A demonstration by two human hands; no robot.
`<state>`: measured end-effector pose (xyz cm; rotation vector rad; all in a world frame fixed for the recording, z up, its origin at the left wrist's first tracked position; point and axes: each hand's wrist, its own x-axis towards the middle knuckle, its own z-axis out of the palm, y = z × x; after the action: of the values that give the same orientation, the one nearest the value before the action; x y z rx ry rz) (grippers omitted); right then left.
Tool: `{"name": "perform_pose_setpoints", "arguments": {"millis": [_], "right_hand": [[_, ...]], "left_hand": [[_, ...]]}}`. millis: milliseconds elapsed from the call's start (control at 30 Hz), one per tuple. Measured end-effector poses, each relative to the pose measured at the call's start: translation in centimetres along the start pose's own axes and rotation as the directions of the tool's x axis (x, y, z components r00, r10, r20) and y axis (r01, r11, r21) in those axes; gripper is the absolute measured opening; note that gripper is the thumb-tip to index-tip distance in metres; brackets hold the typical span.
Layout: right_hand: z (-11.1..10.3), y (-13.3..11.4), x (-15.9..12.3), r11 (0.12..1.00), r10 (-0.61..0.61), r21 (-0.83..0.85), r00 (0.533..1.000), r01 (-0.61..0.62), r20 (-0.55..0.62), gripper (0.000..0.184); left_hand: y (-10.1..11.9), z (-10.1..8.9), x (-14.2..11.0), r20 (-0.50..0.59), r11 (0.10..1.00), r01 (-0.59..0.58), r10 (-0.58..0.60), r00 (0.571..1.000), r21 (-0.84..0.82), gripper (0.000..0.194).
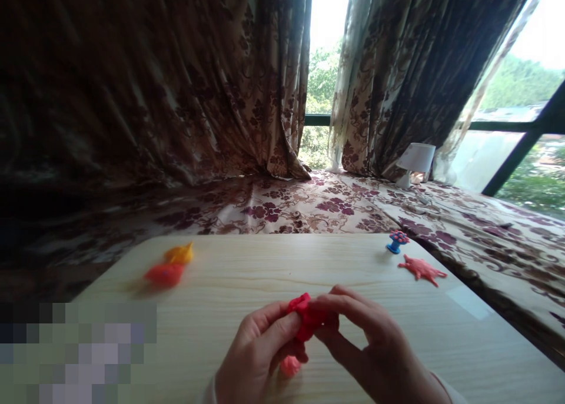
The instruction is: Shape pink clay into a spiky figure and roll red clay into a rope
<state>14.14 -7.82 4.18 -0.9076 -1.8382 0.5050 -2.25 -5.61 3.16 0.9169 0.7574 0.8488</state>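
Between both hands, above the near middle of the table, is a lump of red modelling clay (pixel 304 319) with an uneven, folded surface. My left hand (pixel 260 342) grips its left side, thumb in front. On the right side, the thumb and fingers of my right hand (pixel 368 333) pinch the same clay. A small pink clay ball (pixel 290 366) lies on the table just below my left fingers, partly hidden by them. The fingers cover part of the red clay, so its full shape cannot be made out.
On the pale wooden table (pixel 247 263), a red clay lump (pixel 164 274) and a yellow one (pixel 180 253) sit at left. At right stand a blue clay piece with pink dots (pixel 397 241) and a flat pink spiky piece (pixel 422 269). A white lamp (pixel 416 157) stands beyond.
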Motion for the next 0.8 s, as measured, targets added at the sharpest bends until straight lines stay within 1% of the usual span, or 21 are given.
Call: {"name": "perform_pose_setpoints", "arguments": {"millis": [67,167,233,300,367,433,467,567,600,667,800], "right_hand": [[0.1,0.2,0.0,1.0,0.013,0.027,1.0,-0.014,0.02,0.021],[0.3,0.6,0.0,0.999,-0.045,-0.024,0.999,0.045,0.005,0.024],[0.2,0.7,0.0,0.993,-0.065,-0.098,0.998,0.062,-0.021,0.025],[0.0,0.6,0.0,0.989,-0.052,-0.137,0.999,0.049,-0.016,0.027],[-0.1,0.3,0.0,0.994,-0.042,-0.099,0.999,0.045,0.033,0.031],[-0.2,0.0,-0.2,0.997,-0.049,-0.059,0.996,0.053,0.068,0.037],[-0.3,-0.1,-0.3,0.996,-0.048,-0.069,0.998,0.052,0.052,0.038],[-0.4,-0.2,-0.6,0.988,-0.025,-0.154,0.998,0.015,-0.063,0.036],[-0.4,-0.1,-0.6,0.988,-0.018,-0.156,0.997,0.007,-0.069,0.035],[-0.4,0.0,-0.4,0.991,-0.023,-0.133,0.999,0.018,-0.035,0.037],[0.1,0.2,-0.1,0.983,-0.08,-0.161,0.996,0.087,0.049,0.054]], "left_hand": [[0.0,0.2,-0.1,-0.024,0.999,-0.014,0.015,1.0,0.038,0.029],[0.0,0.6,-0.4,-0.043,0.989,-0.076,0.082,0.996,0.13,0.026],[0.0,0.8,-0.5,-0.047,0.985,-0.087,0.095,0.994,0.146,0.029],[0.0,0.9,-0.6,-0.046,0.988,-0.077,0.083,0.995,0.133,0.037],[-0.1,1.0,-0.5,-0.041,0.987,-0.077,0.083,0.996,0.139,0.042],[0.0,1.1,-0.6,-0.046,0.98,-0.08,0.09,0.995,0.183,0.042],[0.0,1.1,-0.6,-0.057,0.975,-0.078,0.092,0.994,0.208,0.04],[0.3,1.1,-0.7,-0.077,0.967,-0.071,0.092,0.993,0.243,0.029],[0.4,1.0,-0.7,-0.068,0.969,-0.075,0.093,0.993,0.234,0.028],[0.4,0.8,-0.6,-0.047,0.98,-0.078,0.088,0.995,0.185,0.027],[-0.1,0.4,-0.3,-0.058,0.999,-0.035,0.037,0.998,0.028,0.027]]}}
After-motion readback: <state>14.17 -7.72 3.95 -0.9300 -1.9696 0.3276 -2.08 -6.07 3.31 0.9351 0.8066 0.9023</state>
